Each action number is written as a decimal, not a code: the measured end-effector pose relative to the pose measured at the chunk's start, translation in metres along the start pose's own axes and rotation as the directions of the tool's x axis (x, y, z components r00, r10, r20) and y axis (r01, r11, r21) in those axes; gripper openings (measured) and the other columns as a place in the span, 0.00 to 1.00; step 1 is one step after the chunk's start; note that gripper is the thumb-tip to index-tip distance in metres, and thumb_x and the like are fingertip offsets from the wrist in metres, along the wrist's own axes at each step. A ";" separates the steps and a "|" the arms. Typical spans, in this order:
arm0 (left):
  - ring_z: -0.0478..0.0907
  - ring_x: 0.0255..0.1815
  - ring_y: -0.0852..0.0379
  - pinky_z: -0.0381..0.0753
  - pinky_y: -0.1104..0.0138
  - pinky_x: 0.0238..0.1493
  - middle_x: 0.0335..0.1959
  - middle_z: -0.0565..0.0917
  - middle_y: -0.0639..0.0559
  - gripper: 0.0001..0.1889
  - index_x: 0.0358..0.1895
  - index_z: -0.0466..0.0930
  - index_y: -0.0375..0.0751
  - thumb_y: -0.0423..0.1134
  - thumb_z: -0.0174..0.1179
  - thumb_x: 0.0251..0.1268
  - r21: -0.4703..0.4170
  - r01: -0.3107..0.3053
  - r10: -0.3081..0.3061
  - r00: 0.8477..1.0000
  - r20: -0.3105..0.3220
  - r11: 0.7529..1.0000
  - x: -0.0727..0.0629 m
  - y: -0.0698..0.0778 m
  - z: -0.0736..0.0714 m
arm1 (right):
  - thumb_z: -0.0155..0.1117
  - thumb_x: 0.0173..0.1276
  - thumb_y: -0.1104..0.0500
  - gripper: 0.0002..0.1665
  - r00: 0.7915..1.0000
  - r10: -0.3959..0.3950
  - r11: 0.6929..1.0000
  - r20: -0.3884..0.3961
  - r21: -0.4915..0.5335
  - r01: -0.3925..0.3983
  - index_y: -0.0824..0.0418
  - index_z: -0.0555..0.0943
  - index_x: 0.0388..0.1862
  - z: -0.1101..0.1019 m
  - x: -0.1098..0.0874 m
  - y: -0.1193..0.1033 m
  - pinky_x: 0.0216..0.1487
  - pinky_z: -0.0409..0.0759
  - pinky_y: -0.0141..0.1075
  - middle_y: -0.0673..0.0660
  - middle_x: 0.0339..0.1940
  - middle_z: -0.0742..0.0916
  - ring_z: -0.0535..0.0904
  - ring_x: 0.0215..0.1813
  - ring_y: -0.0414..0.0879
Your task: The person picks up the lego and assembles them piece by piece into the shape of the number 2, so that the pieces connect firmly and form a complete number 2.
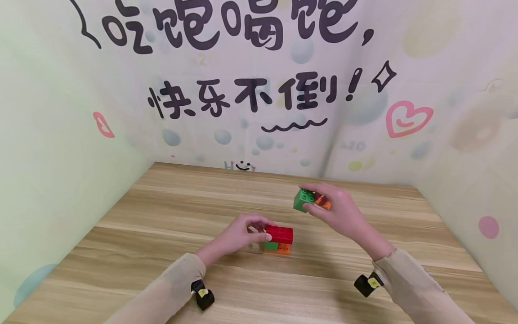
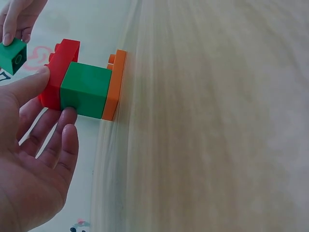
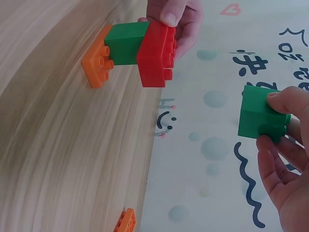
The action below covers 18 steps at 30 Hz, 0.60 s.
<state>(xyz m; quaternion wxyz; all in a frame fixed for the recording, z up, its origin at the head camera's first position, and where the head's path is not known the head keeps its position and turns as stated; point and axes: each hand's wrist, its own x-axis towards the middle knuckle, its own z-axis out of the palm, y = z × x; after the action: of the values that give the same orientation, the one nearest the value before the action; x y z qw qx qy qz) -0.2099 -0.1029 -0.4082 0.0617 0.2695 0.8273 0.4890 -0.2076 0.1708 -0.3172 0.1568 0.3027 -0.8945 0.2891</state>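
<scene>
A small stack stands on the table: an orange plate (image 1: 284,249) at the bottom, a green block (image 2: 87,90) on one end of it, and a red brick (image 1: 281,234) on top. The red brick overhangs the orange plate's bare studs. My left hand (image 1: 245,234) pinches the red brick at its left end, thumb on the near side and fingers behind. Raised above the table to the right, my right hand (image 1: 337,208) holds another green block (image 3: 260,112) between thumb and fingertips, its studs facing up.
Another orange brick (image 1: 324,202) lies on the table behind the right hand, partly hidden by it. The wooden table (image 1: 162,198) meets printed cloth walls (image 1: 226,135) at the back and sides. Both wrists carry a small black camera (image 1: 204,298).
</scene>
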 end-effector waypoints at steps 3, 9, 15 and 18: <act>0.79 0.42 0.59 0.79 0.70 0.39 0.46 0.87 0.49 0.16 0.54 0.85 0.47 0.41 0.68 0.63 0.000 0.012 -0.012 1.000 -0.001 1.000 0.001 0.001 0.001 | 0.72 0.63 0.57 0.26 1.000 0.000 1.000 0.003 0.000 0.000 0.52 0.80 0.61 0.000 0.000 -0.001 0.38 0.81 0.29 0.53 0.51 0.88 0.81 0.40 0.41; 0.79 0.44 0.60 0.81 0.67 0.44 0.46 0.86 0.49 0.16 0.54 0.84 0.48 0.42 0.67 0.63 -0.008 0.000 0.000 1.000 0.000 1.000 0.003 0.000 0.002 | 0.73 0.62 0.56 0.26 1.000 -0.016 1.000 -0.001 0.004 0.016 0.51 0.81 0.61 -0.001 0.001 -0.004 0.38 0.82 0.30 0.53 0.52 0.88 0.81 0.40 0.41; 0.80 0.43 0.60 0.81 0.66 0.45 0.46 0.86 0.49 0.15 0.53 0.84 0.48 0.42 0.67 0.63 -0.018 -0.009 0.009 1.000 -0.004 1.000 0.004 -0.002 0.003 | 0.74 0.61 0.55 0.26 1.000 -0.023 1.000 0.005 0.015 0.023 0.51 0.81 0.60 -0.001 0.001 -0.006 0.38 0.83 0.30 0.52 0.50 0.88 0.81 0.39 0.40; 0.80 0.42 0.60 0.81 0.67 0.42 0.44 0.86 0.50 0.15 0.53 0.84 0.49 0.42 0.68 0.63 -0.019 0.011 -0.011 1.000 -0.008 1.000 0.004 -0.001 0.004 | 0.74 0.61 0.56 0.26 1.000 -0.028 0.999 0.014 0.023 0.028 0.52 0.82 0.60 -0.001 0.002 -0.007 0.39 0.84 0.30 0.51 0.48 0.88 0.81 0.39 0.40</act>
<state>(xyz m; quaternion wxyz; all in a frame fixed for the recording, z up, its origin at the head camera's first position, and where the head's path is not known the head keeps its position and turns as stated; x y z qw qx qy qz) -0.2120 -0.0985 -0.4105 0.0636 0.2627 0.8244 0.4974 -0.2046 0.1659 -0.3124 0.1511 0.3191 -0.8879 0.2951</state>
